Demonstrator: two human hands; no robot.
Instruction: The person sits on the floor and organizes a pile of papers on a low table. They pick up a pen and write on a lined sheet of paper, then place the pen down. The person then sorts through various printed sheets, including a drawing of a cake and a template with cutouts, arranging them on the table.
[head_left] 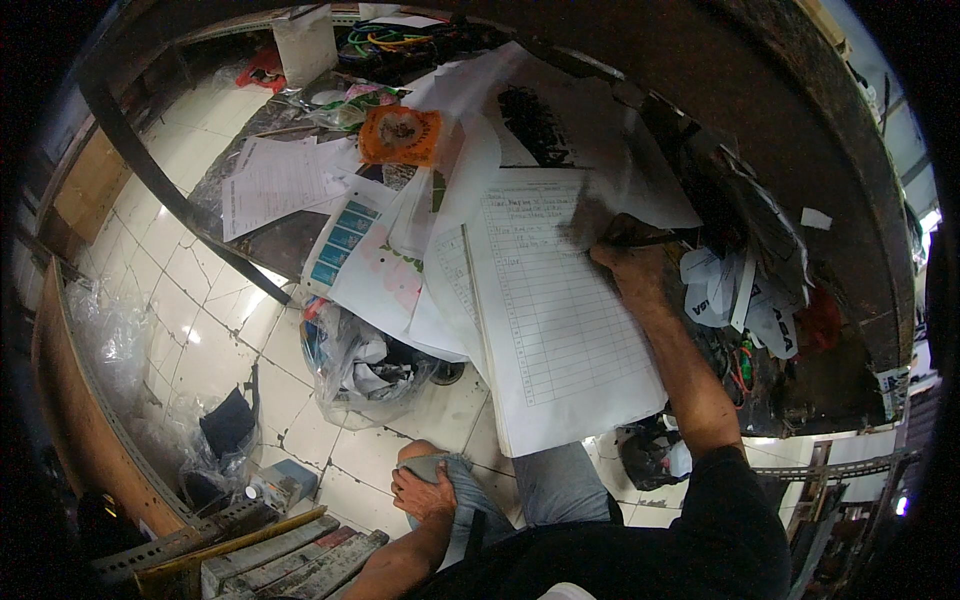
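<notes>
A thick stack of ruled paper sheets (560,340) lies tilted over the table's near edge, above my lap. The top sheet carries a table with handwriting in its upper rows. At its upper right edge rests my right hand (630,262), fingers curled inward around a dark shape that is too shadowed to make out. My left hand (422,495) lies on my left knee with its fingers spread, holding nothing. Loose printed sheets (380,280) spread out left of the stack, and an orange packet (400,136) sits on papers beyond them.
A clear plastic bag of crumpled paper (370,370) stands on the tiled floor below the table. White plastic pieces (708,285) and a black bag (650,455) are to the right. Wooden slats (290,560) and a small box (283,485) lie lower left. Coloured cables (385,38) sit at the back.
</notes>
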